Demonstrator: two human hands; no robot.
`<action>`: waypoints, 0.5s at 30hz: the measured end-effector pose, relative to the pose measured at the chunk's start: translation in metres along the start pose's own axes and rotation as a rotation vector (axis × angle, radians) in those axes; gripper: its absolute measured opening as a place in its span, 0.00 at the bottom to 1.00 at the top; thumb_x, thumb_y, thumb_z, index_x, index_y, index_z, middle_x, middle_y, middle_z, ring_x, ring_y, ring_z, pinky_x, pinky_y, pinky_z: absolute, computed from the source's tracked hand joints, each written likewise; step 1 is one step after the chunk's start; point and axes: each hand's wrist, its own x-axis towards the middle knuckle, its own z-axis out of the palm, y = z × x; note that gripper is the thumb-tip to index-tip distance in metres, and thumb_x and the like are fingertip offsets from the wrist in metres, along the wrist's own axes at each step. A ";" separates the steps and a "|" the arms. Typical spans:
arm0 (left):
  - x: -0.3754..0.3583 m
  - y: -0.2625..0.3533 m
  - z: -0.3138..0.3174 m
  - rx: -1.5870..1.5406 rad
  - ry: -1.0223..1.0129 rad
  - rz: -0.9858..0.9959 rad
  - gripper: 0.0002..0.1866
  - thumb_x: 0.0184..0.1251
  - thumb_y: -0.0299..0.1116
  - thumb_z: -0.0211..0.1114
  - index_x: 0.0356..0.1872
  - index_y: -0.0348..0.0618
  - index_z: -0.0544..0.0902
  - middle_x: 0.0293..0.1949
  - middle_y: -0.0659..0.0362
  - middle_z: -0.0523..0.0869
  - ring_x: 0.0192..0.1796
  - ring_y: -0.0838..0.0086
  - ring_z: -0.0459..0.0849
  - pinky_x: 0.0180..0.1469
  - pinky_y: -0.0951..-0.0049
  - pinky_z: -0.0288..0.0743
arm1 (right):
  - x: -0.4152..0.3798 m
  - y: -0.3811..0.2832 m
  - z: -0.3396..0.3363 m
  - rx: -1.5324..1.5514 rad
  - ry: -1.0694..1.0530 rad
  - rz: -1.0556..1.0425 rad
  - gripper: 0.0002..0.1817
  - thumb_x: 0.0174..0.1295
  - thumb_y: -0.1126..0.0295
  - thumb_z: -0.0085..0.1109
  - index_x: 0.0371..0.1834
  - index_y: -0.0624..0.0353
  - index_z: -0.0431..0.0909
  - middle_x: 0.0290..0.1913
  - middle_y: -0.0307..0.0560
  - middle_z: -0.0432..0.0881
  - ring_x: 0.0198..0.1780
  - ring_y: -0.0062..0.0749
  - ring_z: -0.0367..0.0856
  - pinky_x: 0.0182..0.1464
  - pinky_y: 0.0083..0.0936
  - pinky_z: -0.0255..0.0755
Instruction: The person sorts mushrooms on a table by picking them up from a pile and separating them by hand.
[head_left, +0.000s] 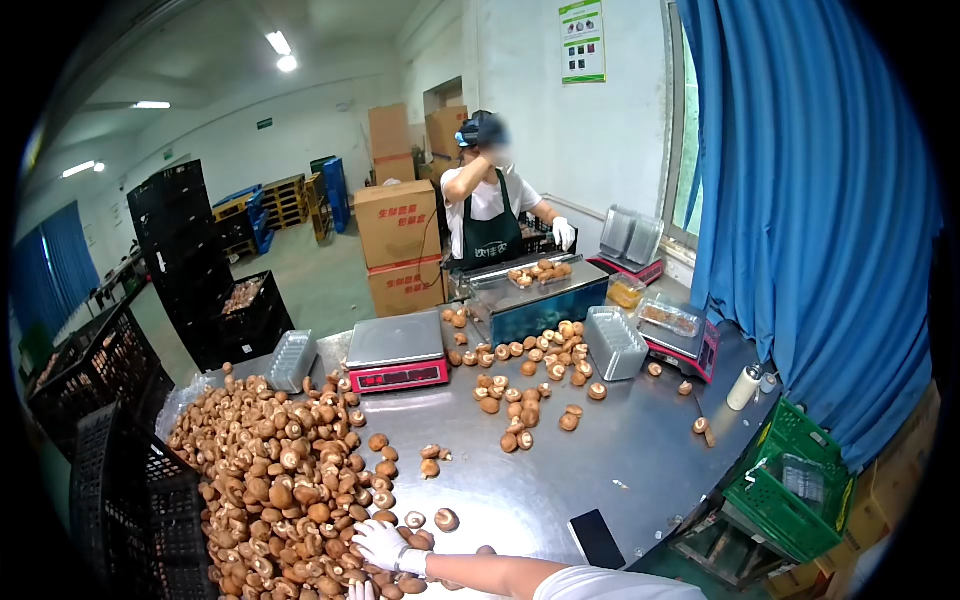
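A large heap of brown shiitake mushrooms (270, 470) covers the left side of the steel table. My right hand (385, 547), in a white glove, lies on the near right edge of the heap with its fingers stretched out over the mushrooms. Just below it, at the bottom edge of the view, the gloved fingertips of my left hand (361, 591) show among the mushrooms. Those fingers look extended, and the rest of that hand is out of view. A loose mushroom (447, 519) sits on the table beyond my right hand.
A scale (398, 352), clear plastic trays (616, 343) and a second scale (690, 350) stand toward the back. Across the table, a person (490, 200) works at a wrapping machine (535, 300). A phone (597, 540), a white bottle (744, 388) and a green crate (790, 490) are at right.
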 end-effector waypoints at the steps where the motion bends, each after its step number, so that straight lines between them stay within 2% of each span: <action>1: 0.000 0.001 -0.001 -0.008 0.009 0.001 0.21 0.64 0.34 0.54 0.57 0.39 0.76 0.59 0.44 0.75 0.63 0.49 0.70 0.66 0.54 0.60 | 0.001 -0.001 -0.001 -0.006 -0.018 0.004 0.15 0.61 0.60 0.53 0.49 0.52 0.76 0.58 0.46 0.71 0.59 0.46 0.67 0.55 0.45 0.65; 10: 0.000 0.002 0.002 -0.030 -0.014 -0.038 0.21 0.63 0.34 0.55 0.58 0.40 0.75 0.60 0.44 0.74 0.63 0.49 0.69 0.67 0.54 0.59 | 0.000 0.000 -0.001 0.010 -0.001 0.001 0.14 0.62 0.60 0.52 0.48 0.52 0.76 0.58 0.46 0.71 0.59 0.43 0.67 0.55 0.43 0.65; 11: 0.000 0.002 0.002 -0.026 0.048 0.013 0.21 0.63 0.34 0.55 0.58 0.41 0.76 0.60 0.44 0.74 0.62 0.49 0.70 0.66 0.54 0.60 | 0.000 0.000 0.000 0.016 -0.017 0.006 0.15 0.61 0.60 0.52 0.48 0.52 0.76 0.59 0.45 0.71 0.59 0.43 0.67 0.55 0.44 0.64; 15: 0.002 0.001 0.004 -0.004 0.057 0.017 0.20 0.63 0.33 0.55 0.56 0.40 0.76 0.58 0.44 0.76 0.61 0.48 0.72 0.65 0.53 0.62 | -0.001 0.001 0.002 0.013 0.031 -0.002 0.15 0.60 0.61 0.53 0.48 0.52 0.77 0.56 0.46 0.71 0.59 0.43 0.68 0.54 0.43 0.65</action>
